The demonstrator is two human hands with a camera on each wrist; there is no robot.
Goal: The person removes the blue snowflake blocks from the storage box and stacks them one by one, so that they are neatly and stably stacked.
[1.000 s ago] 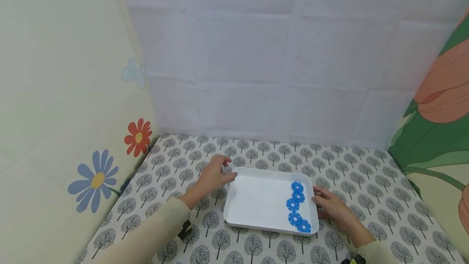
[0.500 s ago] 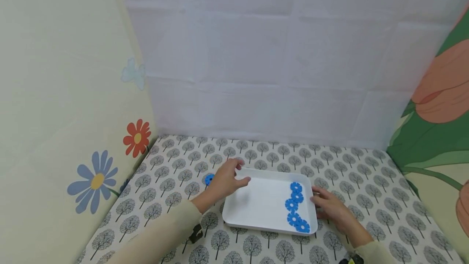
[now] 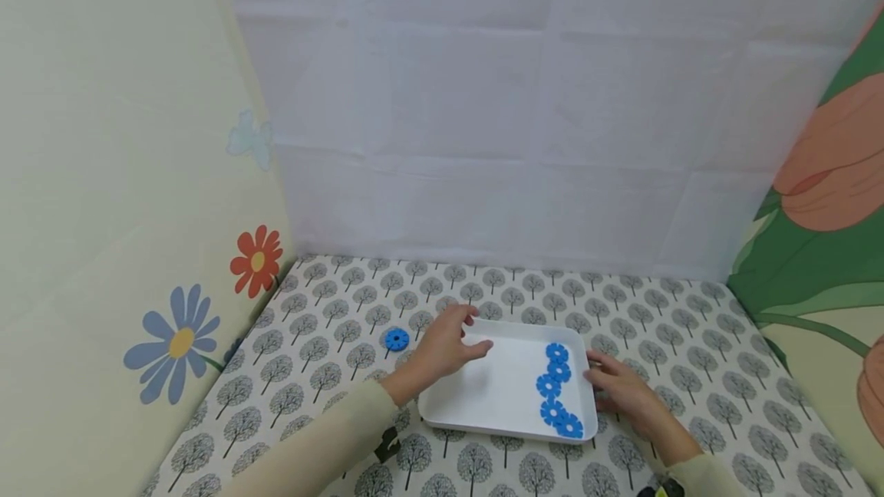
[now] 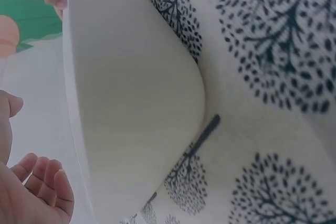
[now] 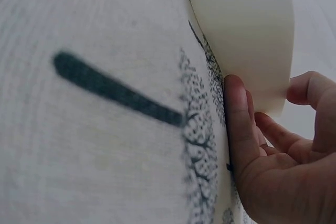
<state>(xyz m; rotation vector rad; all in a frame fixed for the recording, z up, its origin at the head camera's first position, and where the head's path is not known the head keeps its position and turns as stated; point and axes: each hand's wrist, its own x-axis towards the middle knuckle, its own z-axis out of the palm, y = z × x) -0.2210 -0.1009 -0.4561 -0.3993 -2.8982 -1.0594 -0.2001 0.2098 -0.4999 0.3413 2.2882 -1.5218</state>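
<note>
Fingers (image 4: 63, 193), left hand (image 3: 442, 345): bent, above tray (image 3: 507, 374) | right hand (image 3: 627, 396): touching tray

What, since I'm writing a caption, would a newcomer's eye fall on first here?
Likely the blue flower-shaped pieces, in a crooked line along the right side of the white tray. Next might come the separate blue disc on the tree-print cloth, to the tray's left.

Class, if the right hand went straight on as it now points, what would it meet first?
The right hand would first meet the white tray, whose edge it seems to touch.
</note>
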